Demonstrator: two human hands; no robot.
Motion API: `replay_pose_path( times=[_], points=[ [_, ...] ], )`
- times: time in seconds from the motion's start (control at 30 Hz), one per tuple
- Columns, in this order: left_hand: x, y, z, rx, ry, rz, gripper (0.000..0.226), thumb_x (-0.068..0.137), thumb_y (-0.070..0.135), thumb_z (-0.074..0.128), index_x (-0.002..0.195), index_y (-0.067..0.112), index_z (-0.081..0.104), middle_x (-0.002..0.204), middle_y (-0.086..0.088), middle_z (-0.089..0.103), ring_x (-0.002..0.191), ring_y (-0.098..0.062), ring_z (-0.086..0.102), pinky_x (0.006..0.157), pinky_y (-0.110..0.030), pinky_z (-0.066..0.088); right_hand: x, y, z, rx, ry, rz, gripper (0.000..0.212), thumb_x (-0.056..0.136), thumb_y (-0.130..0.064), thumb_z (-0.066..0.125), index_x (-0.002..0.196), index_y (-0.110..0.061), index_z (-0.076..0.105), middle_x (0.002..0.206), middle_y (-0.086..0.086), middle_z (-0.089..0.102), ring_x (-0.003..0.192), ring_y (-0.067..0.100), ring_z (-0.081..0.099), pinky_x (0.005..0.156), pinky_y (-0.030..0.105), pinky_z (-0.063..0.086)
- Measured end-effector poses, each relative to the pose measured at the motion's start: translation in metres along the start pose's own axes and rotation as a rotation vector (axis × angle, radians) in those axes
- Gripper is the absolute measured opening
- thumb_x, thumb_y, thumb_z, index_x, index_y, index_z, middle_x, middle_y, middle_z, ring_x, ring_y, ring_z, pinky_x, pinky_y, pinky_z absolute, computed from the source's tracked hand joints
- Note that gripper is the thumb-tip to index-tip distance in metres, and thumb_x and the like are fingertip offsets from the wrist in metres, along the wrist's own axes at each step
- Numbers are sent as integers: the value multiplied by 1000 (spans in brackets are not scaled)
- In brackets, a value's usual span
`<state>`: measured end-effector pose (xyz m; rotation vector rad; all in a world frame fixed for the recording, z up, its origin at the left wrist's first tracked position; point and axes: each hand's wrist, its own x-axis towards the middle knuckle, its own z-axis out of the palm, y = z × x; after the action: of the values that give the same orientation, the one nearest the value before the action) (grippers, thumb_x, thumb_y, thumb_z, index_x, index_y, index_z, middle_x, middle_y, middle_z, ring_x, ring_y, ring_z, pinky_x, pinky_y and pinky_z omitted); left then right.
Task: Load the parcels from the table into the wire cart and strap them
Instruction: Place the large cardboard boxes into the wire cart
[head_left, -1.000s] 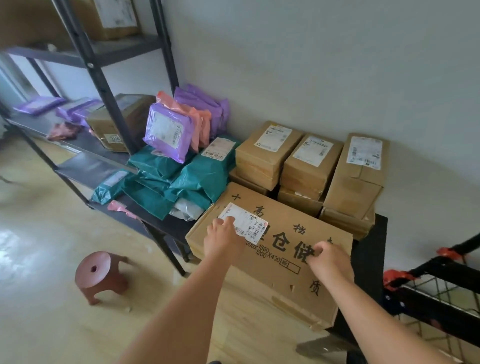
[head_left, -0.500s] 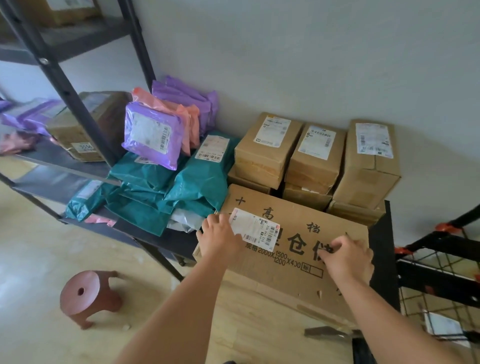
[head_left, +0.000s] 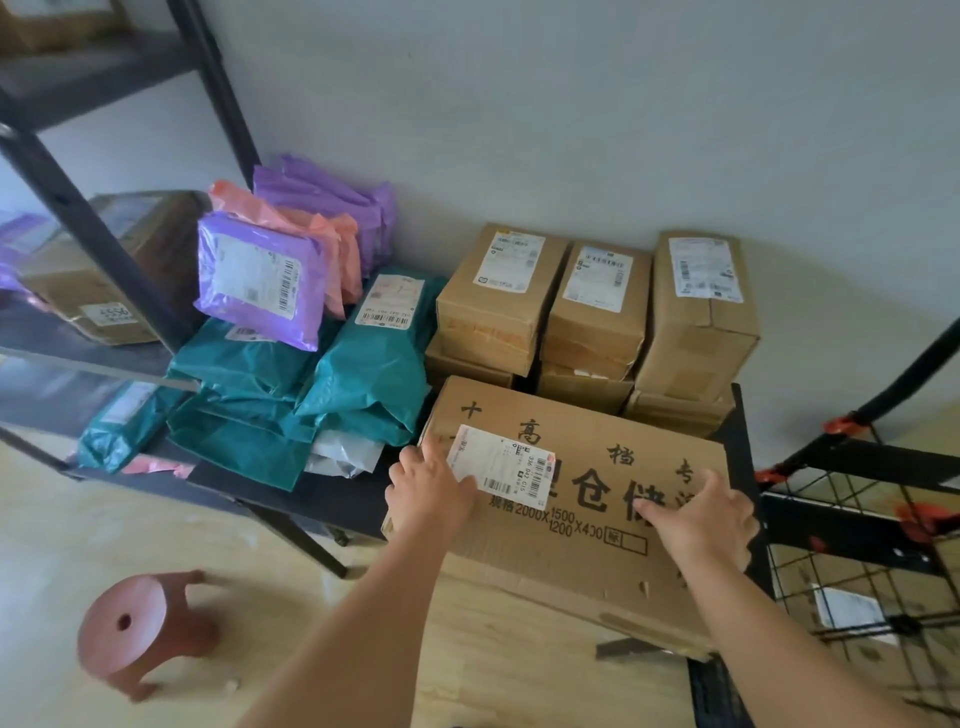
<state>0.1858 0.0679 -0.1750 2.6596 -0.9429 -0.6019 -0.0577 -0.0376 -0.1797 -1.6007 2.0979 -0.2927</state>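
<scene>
A large flat cardboard box with black printed characters and a white label lies at the front of the black table, overhanging its near edge. My left hand grips the box's left side beside the label. My right hand presses on its top near the right end. Behind it stand stacked small brown boxes. Teal mailer bags, purple mailers and pink mailers are piled to the left. The black wire cart with orange clips stands at the right, a labelled parcel visible through its mesh.
A black metal shelving unit at the left holds a brown box and more mailers. A small reddish plastic stool stands on the wooden floor at the lower left. A grey wall runs behind the table.
Both hands have stayed on the large box. My right hand has slid further onto its top, and the view has shifted closer and to the right, showing more of the cart.
</scene>
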Motion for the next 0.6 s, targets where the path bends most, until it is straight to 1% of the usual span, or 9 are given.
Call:
replay_pose_path(
  times=[0.2, 0.37, 0.5, 0.6],
  points=[
    [-11, 13, 8, -16, 15, -6, 70, 93, 41, 53, 150, 21, 18, 138, -9, 37, 124, -29, 38, 102, -42, 39, 15, 19, -7, 38, -73, 79, 107, 60, -52, 88, 144, -22, 30, 138, 18, 43, 126, 40, 43, 96, 57, 46],
    [-20, 22, 13, -32, 25, -49, 70, 93, 40, 54, 149, 20, 18, 135, -11, 38, 122, -30, 39, 99, -42, 42, 24, 32, -14, 78, -123, 80, 117, 58, -54, 89, 149, -25, 22, 139, 17, 42, 125, 40, 46, 95, 56, 48],
    [-27, 27, 21, -87, 51, -104, 67, 91, 41, 56, 145, 20, 24, 130, -11, 39, 118, -30, 40, 96, -43, 45, 33, 42, -19, 92, -148, 54, 120, 56, -54, 90, 149, -26, 18, 138, 17, 45, 123, 40, 48, 94, 56, 48],
    [-30, 28, 29, -126, 81, -155, 64, 90, 44, 57, 140, 16, 30, 126, -11, 39, 118, -30, 40, 92, -43, 47, 40, 48, -22, 101, -177, 63, 125, 56, -53, 90, 151, -23, 16, 143, 17, 44, 127, 40, 46, 97, 58, 47]
  ],
)
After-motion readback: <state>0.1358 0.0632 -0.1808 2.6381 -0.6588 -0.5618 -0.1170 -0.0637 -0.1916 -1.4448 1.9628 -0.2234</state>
